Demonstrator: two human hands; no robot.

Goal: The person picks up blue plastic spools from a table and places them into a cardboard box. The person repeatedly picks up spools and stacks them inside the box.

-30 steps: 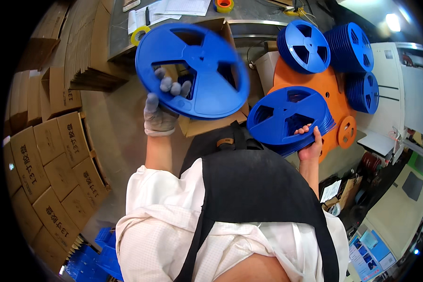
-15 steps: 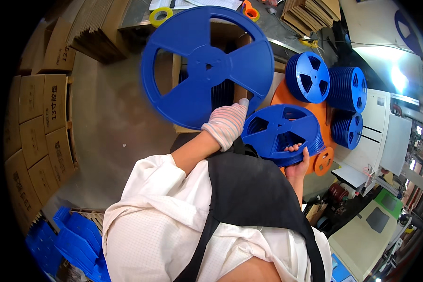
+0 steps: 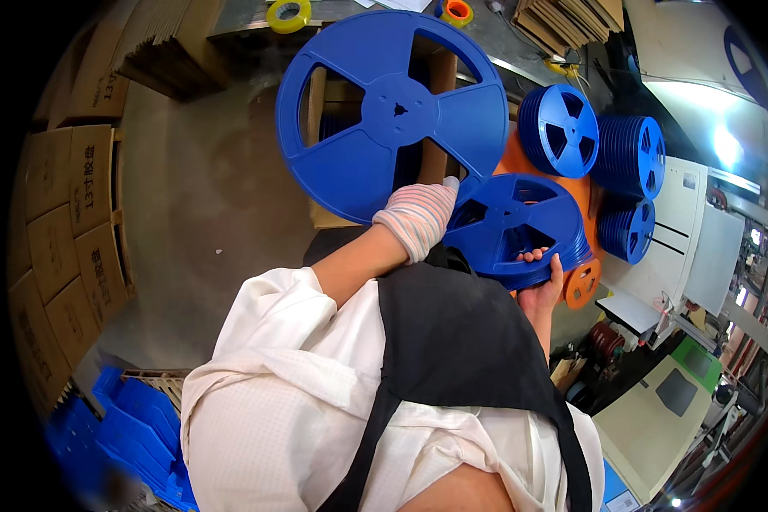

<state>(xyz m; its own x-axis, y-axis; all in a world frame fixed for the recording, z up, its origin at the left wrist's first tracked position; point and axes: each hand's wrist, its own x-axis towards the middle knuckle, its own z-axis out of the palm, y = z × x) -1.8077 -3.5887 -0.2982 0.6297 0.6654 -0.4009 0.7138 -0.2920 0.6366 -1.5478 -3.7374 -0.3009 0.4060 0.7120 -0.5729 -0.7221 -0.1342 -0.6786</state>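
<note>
"Above an open carton [image 3: 435,160], what does the left hand [image 3: 418,218] have?"

"One large blue plastic reel [image 3: 414,119], nearly face-on to the camera. The striped glove is closed on its lower right part, beside a window. The bare right hand [image 3: 539,290] is hooked through a window of the top reel in a stack of blue reels [image 3: 533,213], thumb outside the rim. So the hands are apart, each clamped on its own load."

"Is the single reel inside the carton?"

"It shows in front of the carton; whether it touches the cardboard cannot be told. Through its windows, dark ribbed edges [image 3: 408,166] show, which look like reels standing inside."

"Then how far along would someone call it?"

"Partway, as a judgement. Some reels seem to be boxed, one is between places, and the right hand's stack is not in the carton. Beyond it, three more stacks [image 3: 578,136] stand outside any carton."

"And what looks finished?"

"On the left, brown cartons [image 3: 64,226] are piled up and look closed, though their contents are hidden. The carton behind the reel is not shut, and a roll of yellow tape [image 3: 288,15] sits at the surface [image 3: 491,30]. How much room remains inside, the reel hides."
</note>
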